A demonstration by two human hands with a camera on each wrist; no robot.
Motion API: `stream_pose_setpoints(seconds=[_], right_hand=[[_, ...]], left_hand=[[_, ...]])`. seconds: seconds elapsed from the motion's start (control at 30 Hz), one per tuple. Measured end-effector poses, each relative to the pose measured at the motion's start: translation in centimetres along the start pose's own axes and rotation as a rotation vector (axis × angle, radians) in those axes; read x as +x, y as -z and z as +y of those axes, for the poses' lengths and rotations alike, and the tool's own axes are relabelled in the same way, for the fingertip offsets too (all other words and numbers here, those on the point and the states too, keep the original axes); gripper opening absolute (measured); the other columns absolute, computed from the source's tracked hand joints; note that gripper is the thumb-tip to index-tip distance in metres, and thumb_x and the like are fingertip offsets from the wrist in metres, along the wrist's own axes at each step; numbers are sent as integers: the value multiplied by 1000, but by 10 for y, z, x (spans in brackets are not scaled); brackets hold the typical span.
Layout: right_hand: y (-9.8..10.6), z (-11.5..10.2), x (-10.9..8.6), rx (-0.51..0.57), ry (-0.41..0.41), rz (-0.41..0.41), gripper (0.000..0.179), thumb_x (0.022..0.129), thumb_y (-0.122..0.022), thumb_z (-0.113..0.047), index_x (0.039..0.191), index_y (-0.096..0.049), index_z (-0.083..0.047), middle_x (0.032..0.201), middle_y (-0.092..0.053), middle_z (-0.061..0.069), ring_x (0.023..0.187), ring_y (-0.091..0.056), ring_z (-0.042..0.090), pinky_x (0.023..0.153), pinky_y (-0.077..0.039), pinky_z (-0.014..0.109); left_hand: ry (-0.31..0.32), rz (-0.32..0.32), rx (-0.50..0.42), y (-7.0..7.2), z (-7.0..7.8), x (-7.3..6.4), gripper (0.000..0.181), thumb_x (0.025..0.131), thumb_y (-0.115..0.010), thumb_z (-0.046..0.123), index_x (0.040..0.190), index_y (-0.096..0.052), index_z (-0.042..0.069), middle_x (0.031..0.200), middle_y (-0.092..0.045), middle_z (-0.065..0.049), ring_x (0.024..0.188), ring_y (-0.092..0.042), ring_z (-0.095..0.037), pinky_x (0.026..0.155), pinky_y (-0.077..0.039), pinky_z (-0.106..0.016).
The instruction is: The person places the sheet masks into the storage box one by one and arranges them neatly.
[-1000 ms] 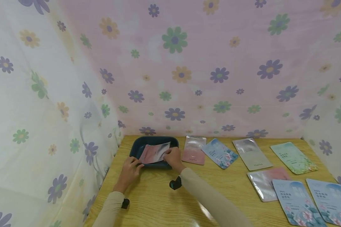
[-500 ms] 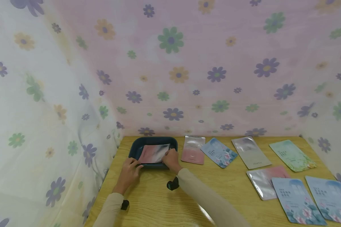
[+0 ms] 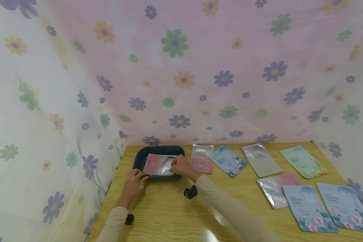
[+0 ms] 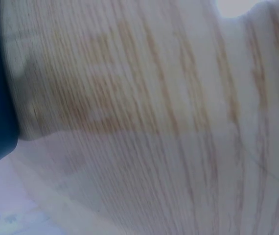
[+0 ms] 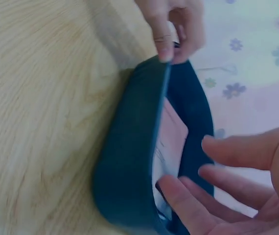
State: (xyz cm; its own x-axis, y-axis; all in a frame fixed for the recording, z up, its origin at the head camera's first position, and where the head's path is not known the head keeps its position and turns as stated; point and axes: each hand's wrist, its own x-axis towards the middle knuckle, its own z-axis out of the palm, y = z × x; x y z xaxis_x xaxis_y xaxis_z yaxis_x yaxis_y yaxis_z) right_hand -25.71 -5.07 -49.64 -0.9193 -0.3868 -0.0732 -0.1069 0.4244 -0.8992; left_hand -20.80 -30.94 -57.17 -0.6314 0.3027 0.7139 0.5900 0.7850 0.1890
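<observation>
We locate the pink-and-silver pouch [image 3: 158, 164] inside the dark tray [image 3: 159, 147], lying with its long axis left to right, roughly parallel to the tray's long side. The pink end faces the left hand [image 3: 134, 183]; the silver end lies at the right hand [image 3: 181, 165], which we judge the nearer of the two. In the right wrist view, we see the left hand pinching the tray's rim between thumb and fingers, while the right hand, thumb and fingers spread, reaches over the silver end without a visible grip. The pouch's print is too small to read. On the table [image 3: 163, 205], the pouch beside the tray [image 3: 202, 159] and the silver-beige pouch [image 3: 261, 161] carry seemingly inverted lettering that we cannot make out. The blue packet [image 3: 228, 160] and green packet [image 3: 303, 161] show columns of characters, likewise illegible.
</observation>
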Motion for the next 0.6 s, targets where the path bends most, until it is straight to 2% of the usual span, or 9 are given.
stream_pose_setpoints(seconds=[0.03,0.13,0.3,0.5,0.6], right_hand=[[5,-1,-2,29,-13,-17,20,77,-71,-1,95,-69,9,93,-67,17,67,-65,23,59,-54,32],[19,-3,-7,81,-41,-65,25,80,-71,-3,103,-67,6,107,-63,21,81,-65,30,64,-55,36],[42,1,-15,99,-54,-70,23,85,-67,-5,107,-67,0,108,-62,16,84,-63,30,63,-54,35],[61,10,-25,131,-40,-11,25,86,-63,1,110,-64,6,107,-62,17,89,-62,22,73,-54,42],[71,16,-30,121,-43,19,25,85,-63,2,109,-66,5,105,-63,19,85,-63,23,71,-55,42]], left_hand=[[4,-1,0,0,0,0,15,70,-80,4,80,-69,3,78,-53,-9,71,-49,-25,66,-43,-41],[18,-11,-5,2,2,1,15,71,-80,5,80,-69,3,79,-53,-9,72,-49,-25,67,-43,-42],[32,-17,-11,2,2,1,14,72,-79,6,81,-69,3,79,-54,-9,73,-50,-26,69,-44,-42],[27,-7,-21,2,1,-1,15,71,-80,4,80,-68,4,78,-54,-8,73,-50,-25,68,-43,-41],[17,-6,-29,2,1,0,15,70,-80,3,80,-68,4,78,-54,-8,72,-50,-25,68,-43,-40]])
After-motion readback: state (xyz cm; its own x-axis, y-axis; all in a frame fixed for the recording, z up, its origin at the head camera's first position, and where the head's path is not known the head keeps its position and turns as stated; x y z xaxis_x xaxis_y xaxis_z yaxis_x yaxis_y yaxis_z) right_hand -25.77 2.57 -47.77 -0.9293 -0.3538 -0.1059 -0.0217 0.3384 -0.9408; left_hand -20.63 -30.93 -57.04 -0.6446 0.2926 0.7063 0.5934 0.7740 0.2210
